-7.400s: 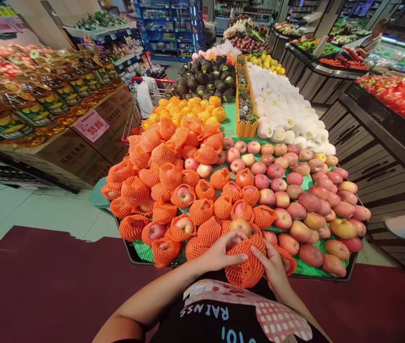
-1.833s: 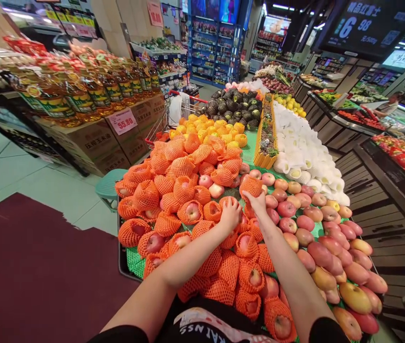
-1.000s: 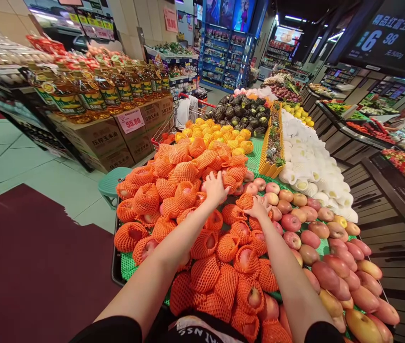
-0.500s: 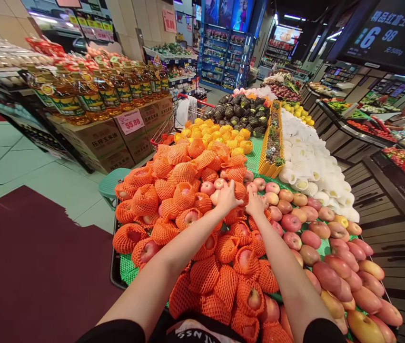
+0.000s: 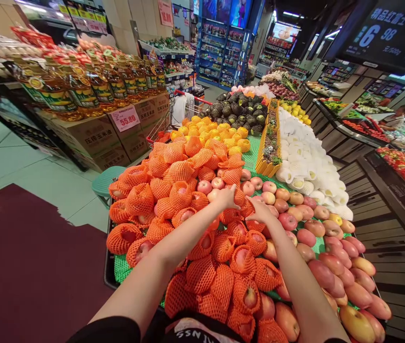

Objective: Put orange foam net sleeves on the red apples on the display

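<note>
Head view; left hand [image 5: 228, 197], right hand [image 5: 261, 213] on netted apples [image 5: 240, 209]; fingertips hidden

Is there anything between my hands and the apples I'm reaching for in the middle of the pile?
Nothing visible stands in the way. The left hand rests directly on a bare apple beside the netted apples, and the right hand lies on a netted apple. Whether either grip has closed cannot be told.

This is a supermarket's produce section: a long display stand heaped with pink-red apples in orange foam net sleeves [image 5: 173, 190], stacked yellow cooking-oil bottles [image 5: 81, 90] above a pink price card reading 55.80 [image 5: 125, 117], blue stocked shelving aisles [image 5: 220, 52] and a dark overhead price screen [image 5: 384, 31].
</note>
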A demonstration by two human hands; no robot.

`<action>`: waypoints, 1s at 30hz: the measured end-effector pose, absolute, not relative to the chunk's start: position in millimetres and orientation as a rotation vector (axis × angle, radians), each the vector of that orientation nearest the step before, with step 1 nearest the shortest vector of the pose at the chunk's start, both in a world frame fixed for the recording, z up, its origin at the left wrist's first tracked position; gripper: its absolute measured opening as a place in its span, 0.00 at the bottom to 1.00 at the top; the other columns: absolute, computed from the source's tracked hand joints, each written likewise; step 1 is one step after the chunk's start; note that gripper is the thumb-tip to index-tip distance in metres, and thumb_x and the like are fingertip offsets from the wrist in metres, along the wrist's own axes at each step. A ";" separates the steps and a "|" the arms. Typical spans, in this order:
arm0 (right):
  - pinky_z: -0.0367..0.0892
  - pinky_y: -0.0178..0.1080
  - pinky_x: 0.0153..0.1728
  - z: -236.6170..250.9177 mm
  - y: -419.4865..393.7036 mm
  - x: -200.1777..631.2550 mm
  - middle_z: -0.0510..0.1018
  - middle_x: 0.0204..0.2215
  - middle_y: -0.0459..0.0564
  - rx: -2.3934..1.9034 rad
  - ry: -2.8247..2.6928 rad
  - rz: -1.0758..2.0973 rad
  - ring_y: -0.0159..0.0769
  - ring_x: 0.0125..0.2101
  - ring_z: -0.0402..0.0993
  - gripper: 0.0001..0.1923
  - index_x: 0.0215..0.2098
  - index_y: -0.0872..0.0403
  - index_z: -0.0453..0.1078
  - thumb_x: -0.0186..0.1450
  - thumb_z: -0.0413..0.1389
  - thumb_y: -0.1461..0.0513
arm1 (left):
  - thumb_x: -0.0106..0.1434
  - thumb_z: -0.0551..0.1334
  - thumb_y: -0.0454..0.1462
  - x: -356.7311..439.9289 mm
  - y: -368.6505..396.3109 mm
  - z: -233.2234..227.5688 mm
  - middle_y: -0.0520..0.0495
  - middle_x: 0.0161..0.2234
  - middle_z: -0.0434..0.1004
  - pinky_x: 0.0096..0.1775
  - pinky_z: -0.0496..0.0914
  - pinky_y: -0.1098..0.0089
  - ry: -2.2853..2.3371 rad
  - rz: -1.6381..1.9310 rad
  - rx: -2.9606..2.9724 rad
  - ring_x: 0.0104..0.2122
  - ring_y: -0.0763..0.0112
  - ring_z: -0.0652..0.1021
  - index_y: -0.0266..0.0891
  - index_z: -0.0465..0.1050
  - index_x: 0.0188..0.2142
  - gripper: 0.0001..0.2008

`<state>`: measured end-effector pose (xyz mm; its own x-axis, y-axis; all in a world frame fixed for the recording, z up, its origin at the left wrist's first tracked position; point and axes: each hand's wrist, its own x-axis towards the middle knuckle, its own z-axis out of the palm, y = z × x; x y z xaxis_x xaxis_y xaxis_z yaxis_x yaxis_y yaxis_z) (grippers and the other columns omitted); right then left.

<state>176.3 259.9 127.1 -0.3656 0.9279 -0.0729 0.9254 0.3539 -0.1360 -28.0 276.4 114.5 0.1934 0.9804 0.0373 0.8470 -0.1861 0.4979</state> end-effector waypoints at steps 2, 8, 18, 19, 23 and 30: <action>0.61 0.56 0.62 131.4 240.5 184.1 0.70 0.65 0.58 -1.728 -2.543 0.229 0.56 0.64 0.65 0.45 0.68 0.51 0.60 0.54 0.69 0.63 | 0.46 0.77 0.52 -49.1 290.5 119.2 0.43 0.39 0.83 0.43 0.73 0.65 1.618 0.542 2.075 0.41 0.53 0.82 0.40 0.75 0.47 0.33; 0.60 0.57 0.66 133.6 153.9 186.8 0.72 0.64 0.53 -1.398 -2.287 0.389 0.50 0.65 0.65 0.32 0.67 0.47 0.63 0.65 0.62 0.55 | 0.69 0.56 0.37 -81.3 326.3 127.8 0.41 0.46 0.79 0.51 0.71 0.65 1.689 0.899 1.953 0.48 0.60 0.78 0.38 0.76 0.45 0.11; 0.73 0.59 0.58 116.7 33.9 198.7 0.81 0.55 0.50 -1.536 -1.909 0.470 0.52 0.55 0.77 0.21 0.57 0.42 0.74 0.66 0.61 0.54 | 0.67 0.62 0.40 -45.4 359.4 124.4 0.35 0.59 0.67 0.57 0.66 0.55 1.889 1.050 1.857 0.56 0.49 0.72 0.41 0.68 0.59 0.21; 0.74 0.60 0.57 112.9 24.3 204.9 0.82 0.53 0.50 -1.568 -1.864 0.454 0.53 0.54 0.78 0.20 0.56 0.42 0.74 0.65 0.61 0.54 | 0.68 0.61 0.41 -46.2 361.5 125.5 0.35 0.58 0.68 0.56 0.66 0.54 1.924 1.030 1.854 0.56 0.48 0.71 0.41 0.71 0.55 0.17; 0.75 0.61 0.55 98.0 -11.2 228.4 0.83 0.52 0.49 -1.676 -1.692 0.419 0.55 0.53 0.78 0.19 0.54 0.38 0.75 0.65 0.61 0.51 | 0.71 0.55 0.40 -61.0 360.1 133.9 0.39 0.53 0.74 0.54 0.66 0.58 1.959 1.036 1.887 0.54 0.54 0.73 0.41 0.71 0.51 0.13; 0.74 0.64 0.54 76.7 -36.1 244.2 0.84 0.48 0.53 -1.754 -1.546 0.389 0.58 0.51 0.79 0.16 0.49 0.41 0.76 0.63 0.62 0.49 | 0.64 0.61 0.34 -91.6 329.6 122.8 0.35 0.48 0.77 0.52 0.66 0.55 1.934 0.545 2.202 0.50 0.48 0.77 0.39 0.77 0.48 0.13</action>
<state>244.2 -36.1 76.7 0.2233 0.9432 0.2461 0.7143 0.0135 -0.6998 -91.6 329.6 122.8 0.0970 0.9816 0.1647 0.9232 -0.1506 0.3537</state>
